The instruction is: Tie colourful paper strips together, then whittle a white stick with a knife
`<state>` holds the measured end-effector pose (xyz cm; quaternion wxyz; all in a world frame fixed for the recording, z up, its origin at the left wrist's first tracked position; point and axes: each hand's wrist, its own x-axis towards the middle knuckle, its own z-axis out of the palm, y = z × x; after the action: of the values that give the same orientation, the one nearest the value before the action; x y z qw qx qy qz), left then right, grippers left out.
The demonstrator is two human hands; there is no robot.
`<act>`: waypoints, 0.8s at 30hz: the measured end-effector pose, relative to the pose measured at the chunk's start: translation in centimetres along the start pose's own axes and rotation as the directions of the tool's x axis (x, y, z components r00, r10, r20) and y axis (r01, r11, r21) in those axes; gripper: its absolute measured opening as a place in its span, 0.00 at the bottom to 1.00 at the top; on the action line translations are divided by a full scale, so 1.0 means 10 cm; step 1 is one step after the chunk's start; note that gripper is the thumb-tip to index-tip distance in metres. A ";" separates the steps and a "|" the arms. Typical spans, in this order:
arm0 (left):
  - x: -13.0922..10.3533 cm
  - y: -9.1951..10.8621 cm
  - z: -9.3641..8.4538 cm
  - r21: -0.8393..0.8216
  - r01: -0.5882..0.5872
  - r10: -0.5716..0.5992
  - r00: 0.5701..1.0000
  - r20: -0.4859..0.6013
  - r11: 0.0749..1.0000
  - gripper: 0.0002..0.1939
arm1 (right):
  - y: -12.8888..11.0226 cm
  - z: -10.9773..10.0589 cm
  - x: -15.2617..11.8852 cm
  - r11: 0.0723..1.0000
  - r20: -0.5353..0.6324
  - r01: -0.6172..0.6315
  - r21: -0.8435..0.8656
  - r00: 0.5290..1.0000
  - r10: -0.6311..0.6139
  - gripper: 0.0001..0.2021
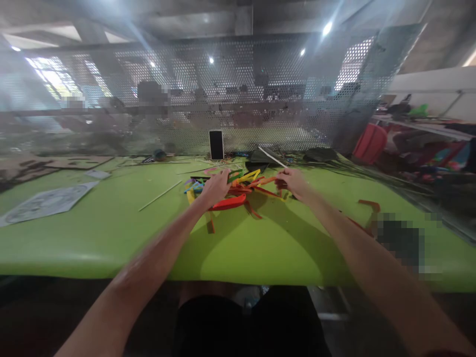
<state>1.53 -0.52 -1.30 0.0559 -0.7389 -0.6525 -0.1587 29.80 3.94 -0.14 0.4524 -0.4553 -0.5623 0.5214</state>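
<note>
A tangle of coloured strips (243, 188), red, orange, yellow, green and blue, lies at the middle of the green table. My left hand (217, 187) is at the left side of the tangle, its fingers bent over the strips near a green one; what they grip is too small to tell. At the right side, my right hand (293, 182) has its fingers closed on an orange strip (268, 181) that runs toward the tangle. A curved red piece (229, 202) lies just in front of my left hand.
A phone-like device (216, 145) stands upright behind the tangle, before a perforated screen (238, 94). Dark sheets (265, 157) lie beside it. On the left are a printed paper (48, 202) and a thin stick (159, 195). Red chair (370, 144) at right.
</note>
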 end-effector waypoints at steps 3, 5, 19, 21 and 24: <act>-0.04 0.03 0.00 0.053 -0.037 0.035 0.999 0.039 0.998 0.21 | -0.06 -0.03 -0.02 0.972 0.087 0.027 0.232 0.995 -0.049 0.05; -0.07 0.04 0.00 0.083 -0.053 0.047 0.997 0.064 0.995 0.24 | -0.11 -0.06 -0.02 0.940 0.070 0.026 0.339 0.996 -0.053 0.05; 0.01 -0.03 0.10 -0.088 -0.013 0.013 1.000 -0.004 0.996 0.19 | -0.05 -0.08 0.02 0.978 -0.012 -0.012 0.210 1.000 0.015 0.03; 0.03 -0.04 0.12 -0.143 0.016 -0.023 0.999 -0.042 0.990 0.15 | -0.01 -0.06 0.02 0.988 -0.043 -0.002 0.154 0.999 0.009 0.03; 0.07 -0.05 0.13 -0.194 0.064 -0.083 0.992 -0.096 0.979 0.13 | 0.02 -0.05 0.03 0.997 -0.066 0.013 0.081 0.998 -0.008 0.03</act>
<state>1.31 0.59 -2.38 0.0126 -0.7070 -0.6574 -0.2603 30.23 4.32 -0.36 0.4914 -0.4503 -0.5280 0.5263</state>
